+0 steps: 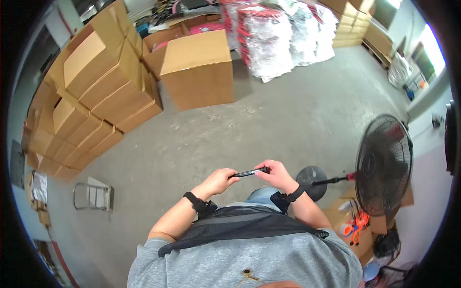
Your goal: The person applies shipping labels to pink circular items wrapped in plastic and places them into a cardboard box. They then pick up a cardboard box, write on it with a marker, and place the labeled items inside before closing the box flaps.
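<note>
A slim black marker pen (249, 173) with a light patch along its barrel is held level between my two hands, in front of my waist. My left hand (221, 182) pinches one end between thumb and fingers. On the other end, which looks like the thicker capped one, the fingers of my right hand (277, 174) are closed. Each wrist wears a black strap with a small dark device on its underside. Whether the cap is loose cannot be made out.
Stacked cardboard boxes (105, 81) rise at the left, and one large box (199, 72) stands ahead. Wrapped bundles (266, 43) are behind it. A standing fan (384, 163) is close on my right, near orange tools (357, 225). A small trolley (93, 194) sits left on grey floor.
</note>
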A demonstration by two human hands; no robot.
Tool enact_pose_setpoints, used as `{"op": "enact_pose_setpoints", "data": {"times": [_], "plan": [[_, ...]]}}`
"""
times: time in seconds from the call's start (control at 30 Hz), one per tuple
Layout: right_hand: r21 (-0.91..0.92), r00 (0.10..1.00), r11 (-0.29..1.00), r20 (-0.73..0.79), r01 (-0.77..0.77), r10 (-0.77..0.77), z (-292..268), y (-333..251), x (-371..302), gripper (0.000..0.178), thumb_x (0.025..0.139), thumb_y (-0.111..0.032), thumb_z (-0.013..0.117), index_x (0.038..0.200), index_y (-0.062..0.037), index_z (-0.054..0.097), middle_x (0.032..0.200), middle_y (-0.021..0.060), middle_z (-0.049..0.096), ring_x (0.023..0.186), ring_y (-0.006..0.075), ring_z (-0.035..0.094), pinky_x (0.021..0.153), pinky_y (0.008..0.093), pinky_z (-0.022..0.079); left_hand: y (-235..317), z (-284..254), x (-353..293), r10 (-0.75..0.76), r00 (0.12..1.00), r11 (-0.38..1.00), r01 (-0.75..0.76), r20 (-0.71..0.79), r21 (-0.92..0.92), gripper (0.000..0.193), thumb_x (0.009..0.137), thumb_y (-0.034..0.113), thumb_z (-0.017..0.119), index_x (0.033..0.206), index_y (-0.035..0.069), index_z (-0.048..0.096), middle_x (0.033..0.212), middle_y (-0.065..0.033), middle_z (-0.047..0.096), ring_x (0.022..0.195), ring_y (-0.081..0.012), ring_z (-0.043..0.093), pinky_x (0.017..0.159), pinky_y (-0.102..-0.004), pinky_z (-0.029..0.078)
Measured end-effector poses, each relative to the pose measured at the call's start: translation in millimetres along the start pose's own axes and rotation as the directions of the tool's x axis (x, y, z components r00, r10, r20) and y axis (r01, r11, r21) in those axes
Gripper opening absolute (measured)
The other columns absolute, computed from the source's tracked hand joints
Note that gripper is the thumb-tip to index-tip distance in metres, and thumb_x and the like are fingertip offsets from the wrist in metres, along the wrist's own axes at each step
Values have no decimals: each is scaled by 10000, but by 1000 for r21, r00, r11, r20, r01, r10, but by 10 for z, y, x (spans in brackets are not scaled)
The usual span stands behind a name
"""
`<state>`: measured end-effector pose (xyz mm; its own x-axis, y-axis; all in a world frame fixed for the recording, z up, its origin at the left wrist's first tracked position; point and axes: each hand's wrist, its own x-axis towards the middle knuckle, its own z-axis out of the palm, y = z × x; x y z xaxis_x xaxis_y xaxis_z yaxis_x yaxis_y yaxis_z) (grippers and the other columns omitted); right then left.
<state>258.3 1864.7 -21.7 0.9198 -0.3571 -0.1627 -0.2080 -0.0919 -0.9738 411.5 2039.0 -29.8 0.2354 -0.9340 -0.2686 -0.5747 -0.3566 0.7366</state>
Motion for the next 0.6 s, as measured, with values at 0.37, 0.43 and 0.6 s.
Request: {"op": "enact_pose_setpoints", "data": {"times": [0.37,0.43,0.6], "plan": [[282,974,955,226,-92,27,537,-423,2258,216,853,-237,518,898,-50,616,565,-36,481,483,30,410,433,184,334,-721,-1196,798,60,890,997,-33,-452,68,177,828,201,509,833,24,494,774,-174,547,758,-361,532,607,-430,412],[251,971,965,239,-78,16,573,-528,2784,276,873,-277,468,890,-53,629,528,-27,471,451,36,400,408,187,316,-873,-1560,985,-12,896,996,50,-445,75,184,832,203,501,832,20,487,767,-186,545,754,-370,530,606,-439,409],[380,944,911,330,-158,26,637,-776,3816,236,846,-217,492,812,-31,635,541,-6,508,447,49,423,399,196,321,-1238,-2466,1380,-35,928,999,47,-371,23,247,856,257,463,825,13,480,750,-210,540,740,-399,518,609,-461,400]]}}
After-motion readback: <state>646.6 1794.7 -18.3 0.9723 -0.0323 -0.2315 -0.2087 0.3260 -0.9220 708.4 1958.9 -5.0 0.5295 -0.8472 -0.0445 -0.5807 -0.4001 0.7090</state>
